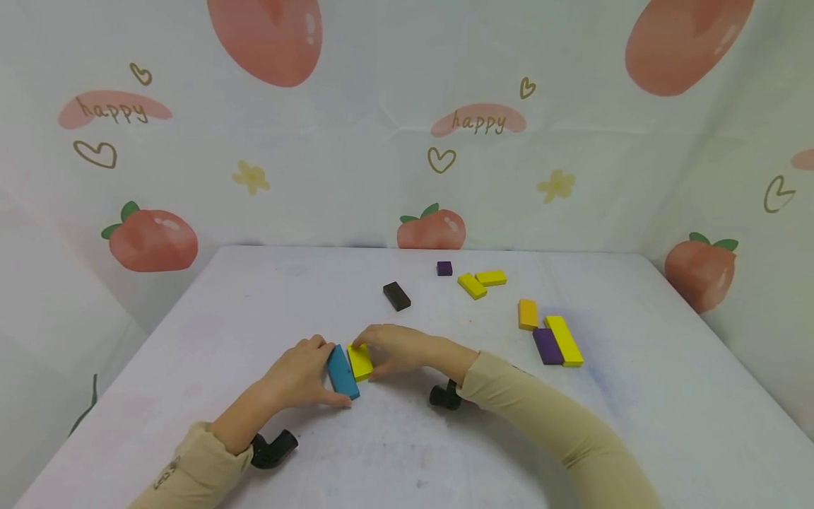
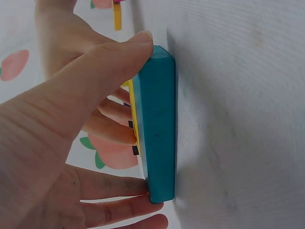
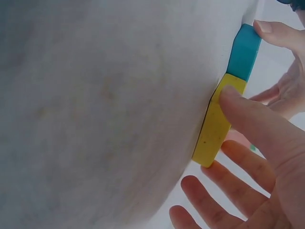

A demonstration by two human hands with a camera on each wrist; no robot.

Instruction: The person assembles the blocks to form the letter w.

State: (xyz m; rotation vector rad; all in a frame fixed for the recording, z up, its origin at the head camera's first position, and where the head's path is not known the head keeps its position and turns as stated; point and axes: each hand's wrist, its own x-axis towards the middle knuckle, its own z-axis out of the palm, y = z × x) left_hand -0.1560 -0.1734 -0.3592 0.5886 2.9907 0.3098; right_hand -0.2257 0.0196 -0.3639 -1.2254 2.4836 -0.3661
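Beige sleeves (image 1: pixel 566 431) nearest us, both hands on blocks.
Behind, we read "happy" twice on the fruit-printed backdrop (image 1: pixel 356 155). On the white table (image 1: pixel 273 297) our left hand (image 1: pixel 289 375) pinches the blue block (image 1: pixel 343 371) by its two ends, thumb at the near one; our right hand (image 1: pixel 399 350) likewise pinches the yellow block (image 1: pixel 361 363), just beside the blue, on its right. Farther back lies a dark brown block (image 1: pixel 397 296); on the left sleeve, a small marking (image 1: pixel 168 472) too fine for us to read.

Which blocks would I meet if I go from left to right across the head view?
Blue block, adjacent yellow block, dark block, small purple block, angled yellow block, another yellow block, orange block, larger purple block, long yellow block.
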